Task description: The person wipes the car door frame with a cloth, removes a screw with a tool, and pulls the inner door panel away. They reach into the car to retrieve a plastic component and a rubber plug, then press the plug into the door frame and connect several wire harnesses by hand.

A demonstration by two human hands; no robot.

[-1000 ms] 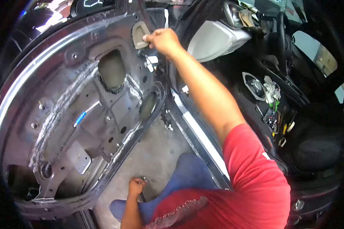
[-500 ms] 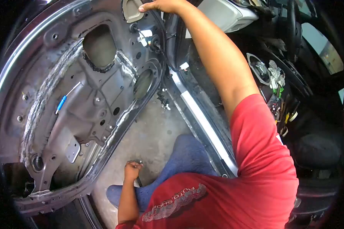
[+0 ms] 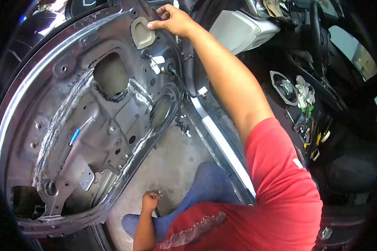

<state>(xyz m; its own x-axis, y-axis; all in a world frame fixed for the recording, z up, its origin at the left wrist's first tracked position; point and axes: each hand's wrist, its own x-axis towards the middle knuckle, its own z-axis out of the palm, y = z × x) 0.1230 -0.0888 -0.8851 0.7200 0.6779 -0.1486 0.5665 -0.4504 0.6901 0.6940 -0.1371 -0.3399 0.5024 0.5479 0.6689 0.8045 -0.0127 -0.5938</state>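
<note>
My right hand (image 3: 171, 20) reaches far forward to the upper front corner of a stripped car door (image 3: 100, 142). Its thumb is stretched out onto the edge of a beige, rounded pad (image 3: 143, 35) lying against the metal. The other fingers are loosely bent, apart from the thumb. Low down, my left hand (image 3: 151, 201) is closed beside my leg. A small light spot shows at its fingers and a dark rod-like piece below it; I cannot make out what it holds.
A blue-handled screwdriver (image 3: 75, 137) lies on the door panel. White connectors (image 3: 157, 65) hang near the hinge side. A bright door sill (image 3: 228, 152) runs along the right. Inside the car are a speaker (image 3: 285, 88), crumpled white material (image 3: 304, 90) and tools (image 3: 304, 127).
The view has tilted, so the door and car sit lower in it. Relative to the pad, my right hand has shifted slightly upward along its edge. My left hand remains closed.
</note>
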